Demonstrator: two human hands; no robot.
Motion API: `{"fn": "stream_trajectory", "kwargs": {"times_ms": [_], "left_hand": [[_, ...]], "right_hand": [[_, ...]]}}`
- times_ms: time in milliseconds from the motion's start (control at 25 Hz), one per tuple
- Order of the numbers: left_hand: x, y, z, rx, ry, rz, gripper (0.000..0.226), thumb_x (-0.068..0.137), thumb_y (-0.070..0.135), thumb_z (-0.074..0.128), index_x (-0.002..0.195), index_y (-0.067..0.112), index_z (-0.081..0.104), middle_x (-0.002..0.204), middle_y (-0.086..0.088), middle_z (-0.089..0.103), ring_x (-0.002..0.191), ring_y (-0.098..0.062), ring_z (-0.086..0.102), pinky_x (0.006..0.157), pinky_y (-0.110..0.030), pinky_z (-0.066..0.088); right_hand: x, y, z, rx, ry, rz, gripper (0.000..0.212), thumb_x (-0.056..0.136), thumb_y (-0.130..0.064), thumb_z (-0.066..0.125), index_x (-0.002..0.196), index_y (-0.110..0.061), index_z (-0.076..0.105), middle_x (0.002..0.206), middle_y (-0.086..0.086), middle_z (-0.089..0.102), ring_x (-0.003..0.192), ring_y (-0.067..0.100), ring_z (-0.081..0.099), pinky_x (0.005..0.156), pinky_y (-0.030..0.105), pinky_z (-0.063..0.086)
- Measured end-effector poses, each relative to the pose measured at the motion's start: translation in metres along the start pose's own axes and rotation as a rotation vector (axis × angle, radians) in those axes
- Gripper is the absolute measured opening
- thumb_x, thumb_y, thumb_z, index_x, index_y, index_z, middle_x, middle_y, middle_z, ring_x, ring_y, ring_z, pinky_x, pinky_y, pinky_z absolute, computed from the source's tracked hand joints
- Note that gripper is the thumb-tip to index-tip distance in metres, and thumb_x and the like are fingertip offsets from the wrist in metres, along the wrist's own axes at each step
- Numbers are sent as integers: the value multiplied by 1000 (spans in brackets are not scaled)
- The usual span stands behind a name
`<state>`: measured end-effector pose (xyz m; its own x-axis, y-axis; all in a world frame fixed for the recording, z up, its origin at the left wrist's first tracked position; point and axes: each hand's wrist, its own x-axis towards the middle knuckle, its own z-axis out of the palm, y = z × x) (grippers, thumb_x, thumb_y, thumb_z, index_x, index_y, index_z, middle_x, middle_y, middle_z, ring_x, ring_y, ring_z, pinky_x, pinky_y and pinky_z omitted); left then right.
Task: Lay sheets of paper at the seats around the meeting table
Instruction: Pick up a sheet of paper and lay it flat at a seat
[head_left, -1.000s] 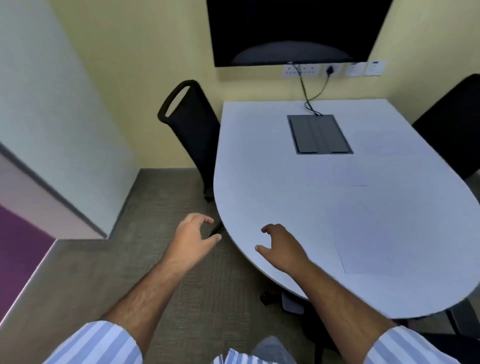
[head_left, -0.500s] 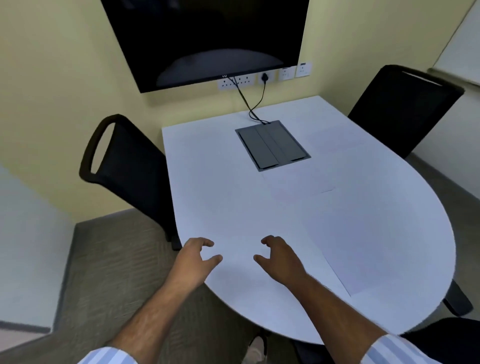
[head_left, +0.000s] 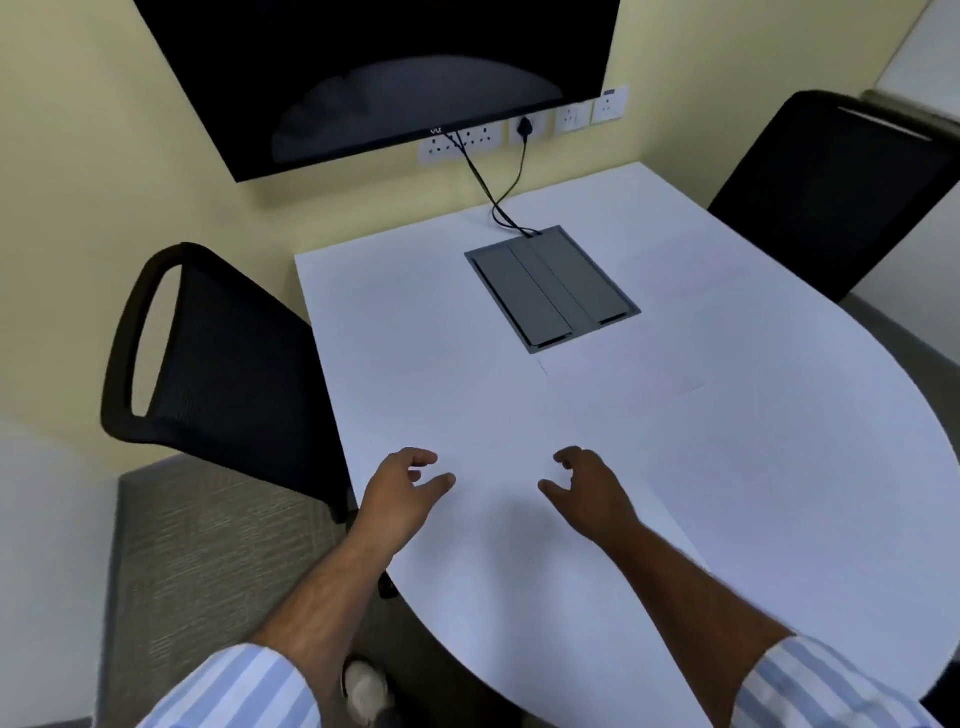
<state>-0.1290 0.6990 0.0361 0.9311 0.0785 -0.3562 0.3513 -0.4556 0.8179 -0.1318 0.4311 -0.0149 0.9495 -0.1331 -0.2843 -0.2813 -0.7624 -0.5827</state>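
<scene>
Both hands hover over the near-left part of the tabletop (head_left: 415, 322), fingers loosely curled and half open. The left hand (head_left: 402, 491) holds nothing; the right hand (head_left: 587, 491) holds nothing.

Sheets lie flat on the tabletop and are hard to tell from its white surface. One sheet (head_left: 779, 519) lies just to the right of the right hand, its long edge running past the forearm. A second sheet (head_left: 623, 371) lies ahead of the right hand, just short of the grey cable box (head_left: 553, 286). A third sheet (head_left: 685, 265) appears faintly further ahead and to the right, near the far chair (head_left: 841, 187).

Handling, as judged: paper is light, limp and thin, and clings to a smooth surface. Slide a sheet with flat fingertips toward an edge, or lift one corner by a pinch; avoid creasing.

Clearances: the area ahead of the left hand, by the left chair (head_left: 223, 358), shows no sheet that can be made out. The curved tabletop edge passes under both forearms. The cable (head_left: 488, 192) enters the box well ahead; keep sheets off it.
</scene>
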Motion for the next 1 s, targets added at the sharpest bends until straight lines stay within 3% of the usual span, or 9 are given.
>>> {"fn": "stream_trajectory", "kwargs": {"times_ms": [200,480,720,920,1000], "left_hand": [[76,4,-7,-75,-179,-59,34,91,33,79,120,23,67,126,8,64,103,-13,64,80,-28,49],[176,30,-9,-70,-464,-88,32,92,30,78,121,19,67,123,-2,68,110,-21,65,96,-43,57],[206,54,43,-67,-531,-76,36,93,25,78,124,12,65,119,-8,68,84,-15,60,80,-35,55],[233,63,86,44,-493,-19,37,91,27,79,122,13,65,119,-8,68,86,-18,62,78,-32,53],[248,67,107,132,-453,27,37,90,29,79,122,15,66,120,-4,67,98,-21,64,81,-29,50]], "right_hand": [[28,-28,11,40,114,112,53,90,-43,73,137,-22,57,133,1,60,111,22,65,96,38,53],[47,-71,22,142,333,284,54,93,-43,71,141,-22,56,138,0,59,119,21,64,98,36,52],[63,-68,11,144,394,380,54,94,-45,69,141,-25,55,138,-4,60,118,18,64,96,35,52],[97,-32,-9,157,421,443,51,94,-40,69,140,-23,56,135,-2,62,124,19,61,96,34,50],[120,-9,-15,170,419,464,51,93,-38,69,140,-22,56,135,-1,62,125,20,59,97,36,50]]}}
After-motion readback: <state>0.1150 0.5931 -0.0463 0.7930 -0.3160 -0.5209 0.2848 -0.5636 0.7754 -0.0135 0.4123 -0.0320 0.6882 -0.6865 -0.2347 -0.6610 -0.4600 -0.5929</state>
